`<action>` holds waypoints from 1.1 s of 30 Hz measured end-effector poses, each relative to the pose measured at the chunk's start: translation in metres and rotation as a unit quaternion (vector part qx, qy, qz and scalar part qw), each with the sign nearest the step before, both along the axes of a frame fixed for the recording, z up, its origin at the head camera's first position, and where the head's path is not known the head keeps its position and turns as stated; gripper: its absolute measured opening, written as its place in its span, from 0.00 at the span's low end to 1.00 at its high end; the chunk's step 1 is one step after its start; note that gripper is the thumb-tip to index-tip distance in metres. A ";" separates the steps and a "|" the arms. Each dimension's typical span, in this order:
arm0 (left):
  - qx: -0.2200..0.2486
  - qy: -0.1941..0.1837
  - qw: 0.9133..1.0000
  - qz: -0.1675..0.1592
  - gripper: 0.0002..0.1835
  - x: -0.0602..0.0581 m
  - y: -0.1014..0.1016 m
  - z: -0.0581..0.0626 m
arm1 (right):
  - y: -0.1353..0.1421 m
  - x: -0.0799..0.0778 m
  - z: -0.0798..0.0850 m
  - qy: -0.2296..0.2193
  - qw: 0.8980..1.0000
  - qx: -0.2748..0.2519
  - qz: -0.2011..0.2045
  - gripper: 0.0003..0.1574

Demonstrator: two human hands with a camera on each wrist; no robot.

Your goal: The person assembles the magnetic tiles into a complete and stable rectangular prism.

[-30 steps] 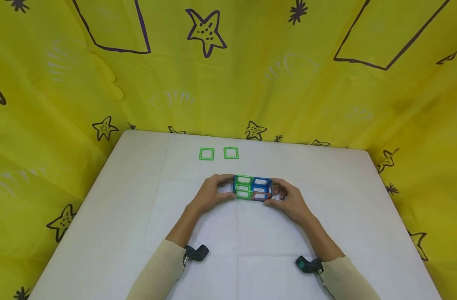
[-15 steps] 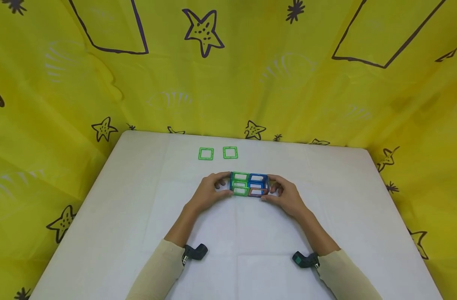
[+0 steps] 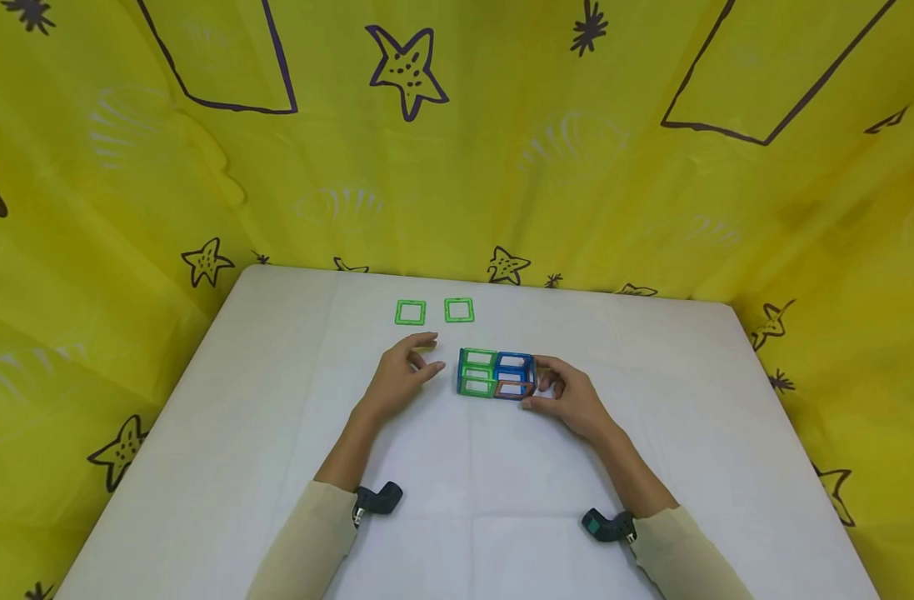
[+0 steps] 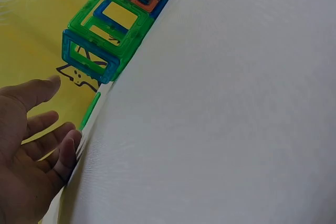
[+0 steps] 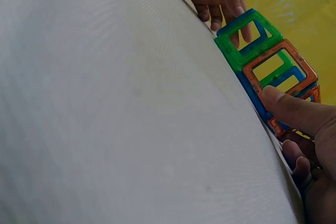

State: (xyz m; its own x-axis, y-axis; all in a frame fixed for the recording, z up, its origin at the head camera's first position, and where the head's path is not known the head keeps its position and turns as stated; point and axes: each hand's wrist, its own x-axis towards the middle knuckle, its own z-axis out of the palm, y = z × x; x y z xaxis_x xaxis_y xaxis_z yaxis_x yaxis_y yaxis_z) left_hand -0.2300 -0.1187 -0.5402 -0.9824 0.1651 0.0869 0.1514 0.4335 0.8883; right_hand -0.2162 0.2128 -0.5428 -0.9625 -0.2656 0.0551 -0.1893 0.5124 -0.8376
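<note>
A box built of square magnetic tiles [image 3: 477, 387] sits on the white table, two tiles long, with green tiles on its left half and blue and orange ones on its right. My right hand [image 3: 572, 398] grips the right end; in the right wrist view its thumb lies on the orange tile [image 5: 310, 74] at the front. My left hand [image 3: 398, 375] is off the box, just left of it, with thumb and fingers spread and nothing between them. In the left wrist view the near end of the box shows a blue tile [image 4: 68, 51].
Two loose green square tiles [image 3: 411, 312] [image 3: 459, 310] lie flat behind the box, toward the back of the table [image 3: 614, 350]. A yellow curtain [image 3: 457, 183] printed with stars hangs behind and at both sides of the table.
My left hand has let go of the box's left end and moved a little to the left. The box shifted slightly left at first, with my right hand staying on it.
</note>
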 end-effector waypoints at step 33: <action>-0.105 0.006 0.989 0.105 0.44 -0.034 -0.031 0.000 | 0.004 -0.002 -0.003 0.002 1.000 -0.010 0.009 0.45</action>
State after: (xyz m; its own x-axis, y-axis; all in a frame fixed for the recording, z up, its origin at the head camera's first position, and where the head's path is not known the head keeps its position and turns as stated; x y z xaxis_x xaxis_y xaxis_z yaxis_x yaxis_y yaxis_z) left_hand -0.2644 -0.1498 -0.5405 -0.9961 -0.0273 0.0841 0.0481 0.6312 0.7742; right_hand -0.2179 0.2163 -0.5459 -0.9573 -0.2815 0.0653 -0.2024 0.4922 -0.8466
